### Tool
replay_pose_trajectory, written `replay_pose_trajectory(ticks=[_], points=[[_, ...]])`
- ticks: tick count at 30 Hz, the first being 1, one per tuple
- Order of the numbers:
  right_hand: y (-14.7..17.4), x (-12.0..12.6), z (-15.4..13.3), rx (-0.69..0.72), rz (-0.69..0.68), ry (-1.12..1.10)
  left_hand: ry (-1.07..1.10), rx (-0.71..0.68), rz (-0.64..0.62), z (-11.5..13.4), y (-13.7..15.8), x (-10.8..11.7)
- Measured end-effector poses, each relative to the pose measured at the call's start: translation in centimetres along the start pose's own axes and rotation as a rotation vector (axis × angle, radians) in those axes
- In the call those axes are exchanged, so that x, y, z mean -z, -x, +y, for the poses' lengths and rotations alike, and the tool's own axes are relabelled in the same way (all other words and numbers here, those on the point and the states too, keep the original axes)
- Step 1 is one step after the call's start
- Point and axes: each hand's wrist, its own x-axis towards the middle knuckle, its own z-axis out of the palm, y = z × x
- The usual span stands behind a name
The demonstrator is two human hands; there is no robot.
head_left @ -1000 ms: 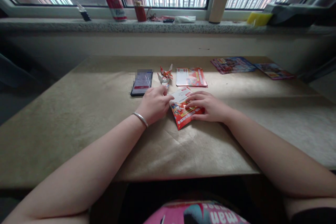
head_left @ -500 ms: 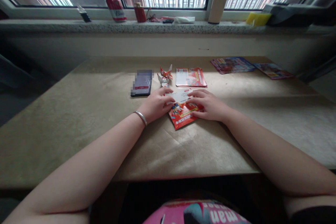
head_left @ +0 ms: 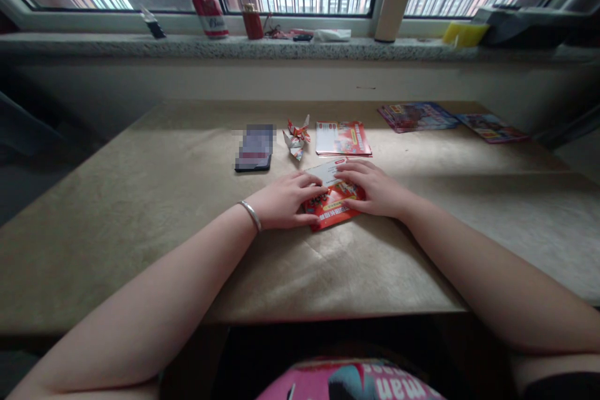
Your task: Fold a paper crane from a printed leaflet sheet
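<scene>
A red and white printed leaflet (head_left: 335,201) lies at a slant on the table between both hands. My left hand (head_left: 293,201), with a silver bangle at the wrist, rests on its left side, fingers spread. Across its right side lies my right hand (head_left: 370,187), fingers also stretched out and apart. Just beyond are two folded paper cranes (head_left: 297,136) in red and white. Beside them sits a stack of similar leaflets (head_left: 344,139). Parts of the leaflet are covered by my fingers.
A phone (head_left: 255,149) lies left of the cranes. Farther right are glossy blue-purple leaflets (head_left: 419,117). On the windowsill (head_left: 178,47) stand a red can (head_left: 209,14), a red lighter-like object (head_left: 252,22) and a yellow item (head_left: 464,34). The table's front edge runs before my body.
My left hand has shifted right and slightly toward me, farther over the leaflet. The nearer paper crane now shows more fully. My right hand has hardly moved.
</scene>
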Motion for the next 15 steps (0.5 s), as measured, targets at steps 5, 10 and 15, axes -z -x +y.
replay_pose_trajectory(ticks=[5, 10, 15], points=[[-0.07, 0.28, -0.34, 0.058, 0.0, 0.005, -0.072, 0.062, -0.038, -0.15, -0.27, -0.55], [-0.05, 0.6, -0.64, 0.123, -0.067, -0.008, -0.14, 0.055, 0.102, 0.06, -0.31, -0.64], [0.0, 0.48, -0.74, 0.121, -0.119, 0.008, -0.109, 0.021, 0.109, 0.56, -0.2, -0.47]])
